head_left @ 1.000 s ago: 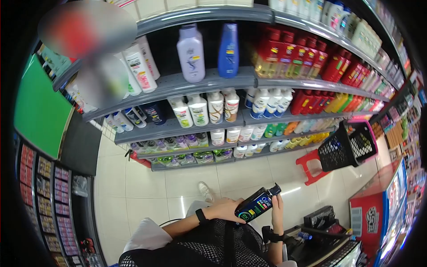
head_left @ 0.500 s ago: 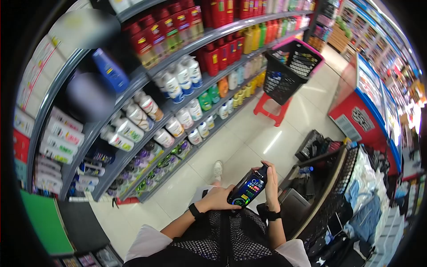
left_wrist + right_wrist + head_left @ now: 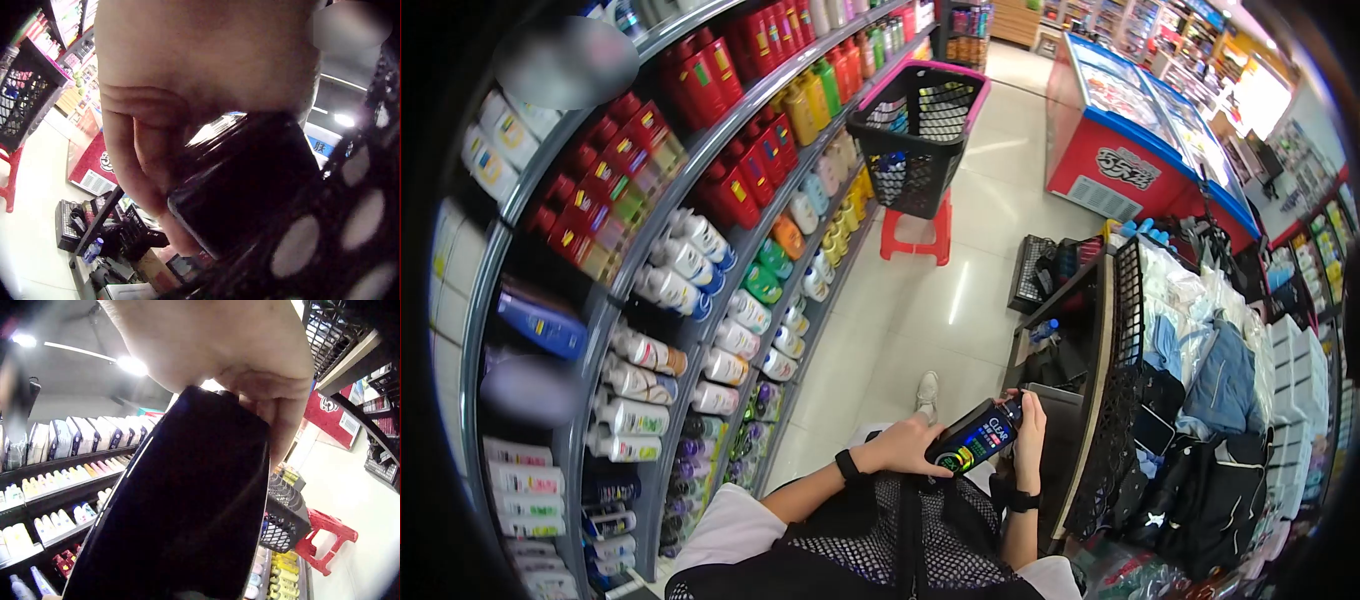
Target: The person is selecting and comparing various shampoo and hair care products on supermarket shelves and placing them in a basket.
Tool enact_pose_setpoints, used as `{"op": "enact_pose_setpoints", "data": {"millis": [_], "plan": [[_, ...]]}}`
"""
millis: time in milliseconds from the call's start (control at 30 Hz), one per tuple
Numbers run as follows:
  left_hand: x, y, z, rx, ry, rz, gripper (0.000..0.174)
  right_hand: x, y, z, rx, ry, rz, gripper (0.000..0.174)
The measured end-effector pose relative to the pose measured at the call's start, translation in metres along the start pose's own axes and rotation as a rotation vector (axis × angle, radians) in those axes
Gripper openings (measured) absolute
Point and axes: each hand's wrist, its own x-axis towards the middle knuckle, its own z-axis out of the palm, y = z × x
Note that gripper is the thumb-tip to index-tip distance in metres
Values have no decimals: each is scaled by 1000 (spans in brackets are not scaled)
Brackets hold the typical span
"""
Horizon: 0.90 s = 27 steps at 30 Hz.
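Note:
A black CLEAR pump bottle point(image 3: 975, 440) lies tilted in front of the person's chest, its label turned up. The left hand point(image 3: 903, 447) grips its base end, thumb across the lower label. At the pump end the right hand point(image 3: 1029, 428) holds it with the fingers round the neck. In the left wrist view the bottle point(image 3: 250, 181) is a dark block under the left hand point(image 3: 200, 62), whose fingers curl round it. The right wrist view shows the bottle's dark side point(image 3: 175, 494) large, below the right hand point(image 3: 219, 344).
Shelves of shampoo bottles point(image 3: 740, 190) run along the left. A black basket with a pink rim point(image 3: 916, 130) rests on a red stool point(image 3: 917, 235) ahead. A red and blue freezer point(image 3: 1100, 150) stands beyond, and a bin of bagged clothes point(image 3: 1215, 370) at the right.
The view has turned right along the aisle, so the shelves, basket and stool have shifted left and the freezer and clothes bin show more fully. Both hands still hold the bottle at the chest.

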Motion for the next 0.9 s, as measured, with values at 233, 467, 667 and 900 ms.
{"op": "enact_pose_setpoints", "data": {"millis": [233, 467, 667, 900], "plan": [[21, -21, -33, 92, -7, 26, 73, 36, -3, 16, -146, 1, -20, 28], [2, -51, -51, 34, 153, 0, 82, 75, 12, 66, -326, -111, -51, 29], [-13, -87, -71, -65, 159, -149, 86, 103, 12, 123, -486, -234, -22, 30], [-25, -133, -136, -36, 150, -251, 84, 141, -3, 208, -705, -316, -145, 31]]}}
